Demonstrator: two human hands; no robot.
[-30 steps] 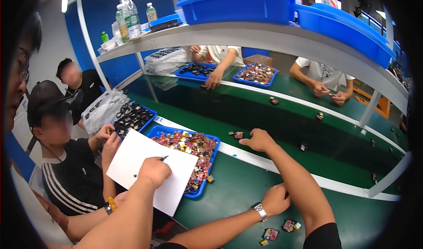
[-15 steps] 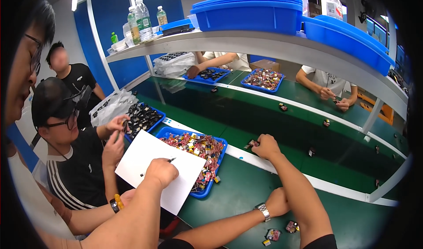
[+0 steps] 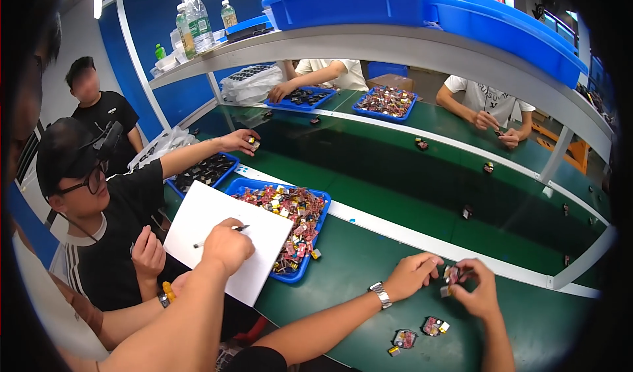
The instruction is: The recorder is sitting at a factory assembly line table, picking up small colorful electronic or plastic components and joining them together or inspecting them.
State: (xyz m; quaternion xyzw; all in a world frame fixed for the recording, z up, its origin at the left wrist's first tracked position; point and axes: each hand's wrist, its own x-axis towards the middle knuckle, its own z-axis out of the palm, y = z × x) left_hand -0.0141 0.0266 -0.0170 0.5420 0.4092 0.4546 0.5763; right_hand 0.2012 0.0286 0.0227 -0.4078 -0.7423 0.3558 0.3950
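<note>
Forearms (image 3: 323, 326) slant inward, right hand (image 3: 481, 293) pinching a circuit piece (image 3: 450, 278) beside the half-open, empty left hand (image 3: 410, 276).

Fingers (image 3: 471, 264) of the right hand (image 3: 481, 293) hold a small electronic part (image 3: 451, 276) beside the left hand (image 3: 410, 276).

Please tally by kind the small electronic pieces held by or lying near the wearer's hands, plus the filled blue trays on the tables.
Piece in the right hand: 1
Pieces lying nearby: 2
Blue trays of reddish pieces: 2
Blue trays of black pieces: 2
Total: 7
</note>
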